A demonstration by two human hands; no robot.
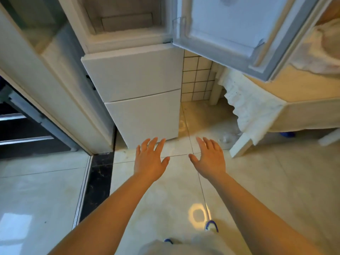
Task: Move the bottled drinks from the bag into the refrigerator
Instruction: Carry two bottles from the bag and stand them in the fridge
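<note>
A pale, glossy tiled floor (pixel 257 181) is filling the lower part of the head view, with a strip of dark marble threshold (pixel 99 173) running along its left side and a ceiling light glinting off the tiles near a blue-trimmed shoe (pixel 211 226). A white refrigerator (pixel 139 92) is standing against a small-tiled wall (pixel 196 78), its two lower drawer fronts sitting closed while the upper compartment (pixel 119 19) is lying open. The upper door (pixel 239 24) is swinging out to the right, its clear door shelf (pixel 179 24) showing at the inner edge. To the right, a table (pixel 303 92) draped in a lace-edged white cloth (pixel 248 111) is reaching under that door, with a pale crumpled item on top near the frame edge, too blurred to identify.

A person is standing before the refrigerator with both bare arms stretching forward and down. The left hand (pixel 149 159) is hovering palm down just in front of the bottom drawer, fingers straight and spread, gripping nothing. The right hand (pixel 209 159) is hovering beside it over the floor, likewise flat and spread, touching nothing. The open upper compartment is sitting well above and beyond both hands. Neither the bag nor any bottled drink is showing in this view.
</note>
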